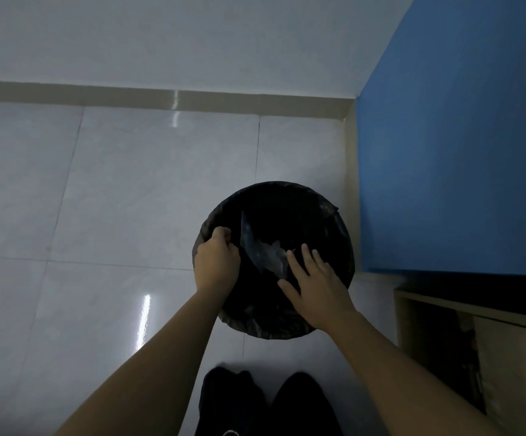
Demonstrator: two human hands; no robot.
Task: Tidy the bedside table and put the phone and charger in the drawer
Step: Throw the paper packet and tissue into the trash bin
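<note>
Glossy pale floor tiles (123, 190) fill the left of the view. At centre stands a round bin lined with a black bag (324, 209). The left hand (217, 259) is curled tightly over the bin's left rim, pinching the liner; the right hand (315, 287) hovers flat over the opening, fingers spread, holding nothing. Crumpled grey-blue litter (263, 251) lies inside. Further right — a blue wall (459, 152) and a wooden bedside table (491, 341). Phone, charger and drawer are out of sight. Tugging the liner one-handed could likely tip the bin or pull the bag loose.
</note>
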